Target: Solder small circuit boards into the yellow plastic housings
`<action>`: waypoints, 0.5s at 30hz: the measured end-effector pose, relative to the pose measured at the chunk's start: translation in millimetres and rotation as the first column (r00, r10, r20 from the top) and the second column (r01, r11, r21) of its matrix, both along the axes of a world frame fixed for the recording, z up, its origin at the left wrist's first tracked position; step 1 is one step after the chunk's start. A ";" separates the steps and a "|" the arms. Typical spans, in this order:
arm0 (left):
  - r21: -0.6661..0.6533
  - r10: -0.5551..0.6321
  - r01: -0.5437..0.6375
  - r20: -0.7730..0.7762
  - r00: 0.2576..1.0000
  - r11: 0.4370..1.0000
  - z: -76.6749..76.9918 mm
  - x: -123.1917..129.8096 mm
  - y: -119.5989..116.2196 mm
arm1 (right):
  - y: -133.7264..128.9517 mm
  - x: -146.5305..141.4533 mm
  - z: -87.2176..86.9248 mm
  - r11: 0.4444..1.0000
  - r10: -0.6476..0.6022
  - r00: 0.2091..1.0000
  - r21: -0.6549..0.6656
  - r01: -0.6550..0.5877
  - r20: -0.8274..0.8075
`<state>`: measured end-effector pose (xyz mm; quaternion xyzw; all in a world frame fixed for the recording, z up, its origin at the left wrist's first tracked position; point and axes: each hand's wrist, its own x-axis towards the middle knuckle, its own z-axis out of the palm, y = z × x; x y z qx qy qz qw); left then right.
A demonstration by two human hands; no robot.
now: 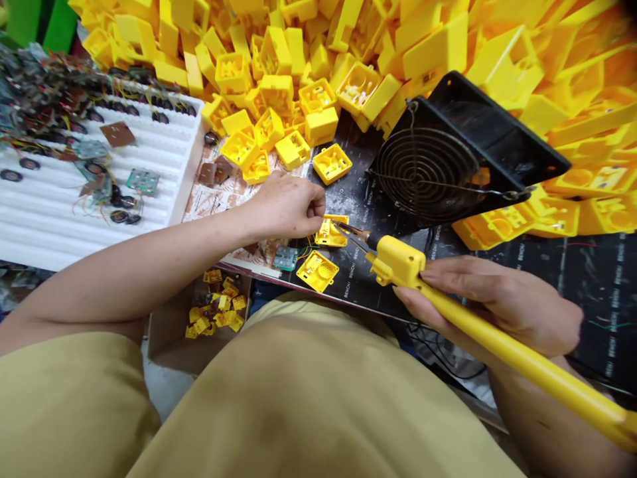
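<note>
While my right hand (497, 299) clenches one yellow soldering iron (398, 262), tip at one yellow plastic housing (331, 232), my left fingers (312, 209) pinch housing's edge. One more housing (317, 271) just below; one green circuit board (285, 258) beside; one black fan (423, 166) beyond; yellow housing heap (438, 53) farthest, uncountable.

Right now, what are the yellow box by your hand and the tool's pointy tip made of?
The yellow box looks like molded plastic: smooth, bright, thin-walled. The soldering iron's tip looks like metal, dark and slightly shiny. Its yellow handle seems plastic.
</note>
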<state>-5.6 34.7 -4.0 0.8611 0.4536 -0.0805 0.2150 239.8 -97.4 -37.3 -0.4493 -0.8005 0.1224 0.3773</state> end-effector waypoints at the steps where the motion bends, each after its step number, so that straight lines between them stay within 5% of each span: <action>1: -0.004 -0.002 0.002 -0.008 1.000 1.000 0.9 0.9 0.3 | 2.2 -2.5 2.9 0.999 0.010 1.000 0.040 -0.010 0.007; 11: -0.067 -0.039 0.036 -0.042 0.998 0.997 3.3 7.2 9.1 | 28.2 -16.3 27.5 0.952 0.185 0.975 0.224 -0.210 0.127; 15: -0.073 -0.041 0.038 -0.049 0.998 0.997 3.4 8.2 12.2 | 22.3 -9.9 32.7 0.982 0.136 0.982 0.111 -0.151 0.128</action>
